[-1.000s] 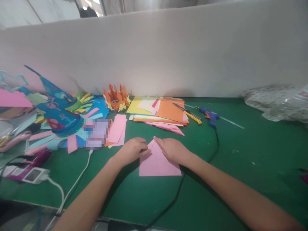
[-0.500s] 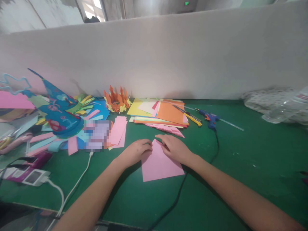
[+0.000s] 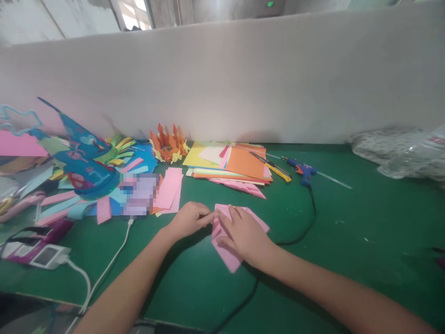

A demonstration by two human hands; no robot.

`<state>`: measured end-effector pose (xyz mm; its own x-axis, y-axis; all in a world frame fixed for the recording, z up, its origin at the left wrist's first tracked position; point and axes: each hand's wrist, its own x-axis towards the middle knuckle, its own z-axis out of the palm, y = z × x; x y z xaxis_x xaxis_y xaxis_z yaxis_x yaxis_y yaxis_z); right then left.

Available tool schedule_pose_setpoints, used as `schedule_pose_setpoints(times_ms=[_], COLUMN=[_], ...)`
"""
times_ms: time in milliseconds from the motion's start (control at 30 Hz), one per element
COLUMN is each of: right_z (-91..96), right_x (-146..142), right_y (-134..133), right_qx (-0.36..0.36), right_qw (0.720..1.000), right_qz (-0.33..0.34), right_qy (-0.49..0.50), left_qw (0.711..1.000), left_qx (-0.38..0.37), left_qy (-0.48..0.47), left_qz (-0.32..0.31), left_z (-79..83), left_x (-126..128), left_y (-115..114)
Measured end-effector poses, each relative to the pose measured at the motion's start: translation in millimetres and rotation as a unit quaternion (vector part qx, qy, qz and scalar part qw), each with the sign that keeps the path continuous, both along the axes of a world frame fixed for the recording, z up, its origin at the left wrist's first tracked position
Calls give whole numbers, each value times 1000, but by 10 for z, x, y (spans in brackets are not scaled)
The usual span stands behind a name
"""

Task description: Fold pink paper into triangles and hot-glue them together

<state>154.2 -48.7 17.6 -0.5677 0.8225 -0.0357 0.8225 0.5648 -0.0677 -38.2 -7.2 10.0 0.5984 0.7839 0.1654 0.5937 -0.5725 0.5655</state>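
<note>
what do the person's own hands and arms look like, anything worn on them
The left hand and right hand are both ungloved, with no ring or bracelet that can be made out. The left forearm and right forearm are bare too: no sleeve or watch shows. Fingernail detail is too small to tell.

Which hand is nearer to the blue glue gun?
Right. The right hand, on the pink paper, is in front and left of the blue glue gun; the left hand, at the paper's edge, is farther left.
</note>
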Motion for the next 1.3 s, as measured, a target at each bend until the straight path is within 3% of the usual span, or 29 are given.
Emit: schedule_pose_setpoints(times_ms=[167,333,433,667,933,1200,1300], right_z=[-44,81,134,104,2,58,24], right_x=[48,221,302,361,335,332,359], right_y=[83,250,336,424,448,442,463], right_qx=[-44,-114,-147,-168,-183,-155,-121], right_qw=[995,957,934,923,904,920,940], right_qz=[73,245,285,275,294,272,224], right_qy=[43,110,155,212,249,234,226], left_qw=[994,993,992,989,990,989,991], left_qx=[51,107,108,80,60,65,53], left_qy=[-58,-55,-20,-1,20,45,58], left_qz=[74,1,-62,-128,-127,-123,-106], left_z=[-10,-13,7,43,32,30,14], left_x=[-18,1,11,21,30,21,6], left_y=[23,39,17,-34,-26,-32,-25])
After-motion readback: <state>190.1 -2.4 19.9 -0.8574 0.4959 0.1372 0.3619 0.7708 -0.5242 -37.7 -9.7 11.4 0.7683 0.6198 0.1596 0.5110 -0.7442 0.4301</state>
